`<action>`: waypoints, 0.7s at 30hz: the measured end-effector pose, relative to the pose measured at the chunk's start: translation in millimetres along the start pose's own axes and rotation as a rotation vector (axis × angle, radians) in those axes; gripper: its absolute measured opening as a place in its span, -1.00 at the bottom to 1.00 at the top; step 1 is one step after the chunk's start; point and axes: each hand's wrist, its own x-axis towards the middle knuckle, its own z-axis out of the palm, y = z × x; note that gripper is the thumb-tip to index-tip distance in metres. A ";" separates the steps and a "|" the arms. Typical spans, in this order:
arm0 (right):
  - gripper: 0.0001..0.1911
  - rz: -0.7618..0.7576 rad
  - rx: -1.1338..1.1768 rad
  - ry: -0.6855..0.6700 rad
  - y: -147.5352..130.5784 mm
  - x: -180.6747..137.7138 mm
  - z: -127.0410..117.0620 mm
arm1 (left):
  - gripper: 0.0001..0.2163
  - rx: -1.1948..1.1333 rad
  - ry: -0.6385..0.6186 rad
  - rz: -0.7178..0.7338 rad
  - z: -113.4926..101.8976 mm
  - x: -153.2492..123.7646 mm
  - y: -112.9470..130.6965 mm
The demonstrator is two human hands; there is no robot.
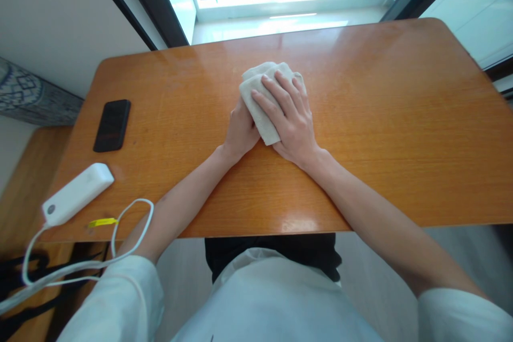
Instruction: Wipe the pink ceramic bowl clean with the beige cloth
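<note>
A folded white cloth (261, 115) lies near the middle of an orange wooden table (380, 117). My right hand (290, 117) rests flat on top of the cloth, fingers stretched out and slightly apart. My left hand (240, 131) lies at the cloth's left edge, with its fingers tucked under the cloth and hidden.
A black phone (113, 124) lies flat at the table's left side. Closer to the front left corner sits a white power bank (76, 193) with a white cable (120, 235) looping off the edge. A window sill (280, 18) runs behind the table.
</note>
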 end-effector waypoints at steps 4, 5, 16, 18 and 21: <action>-0.40 0.005 0.024 0.024 0.2 0.1 -0.2 | -0.55 -0.024 -0.023 0.006 0.1 -0.4 -1.0; -0.40 -0.010 0.017 0.053 1.4 -0.5 0.5 | -0.54 -0.030 -0.020 0.001 -0.2 -0.2 1.2; -0.38 0.283 0.299 0.127 33.8 -2.8 8.1 | -0.48 -0.008 -0.010 -0.002 -2.4 3.5 16.1; -0.38 0.314 0.375 0.127 42.7 -2.1 13.1 | -0.46 -0.013 -0.009 -0.006 -2.2 3.1 16.0; -0.35 0.329 0.425 0.114 52.4 -2.2 19.2 | -0.47 -0.015 -0.003 0.006 -1.2 2.6 15.7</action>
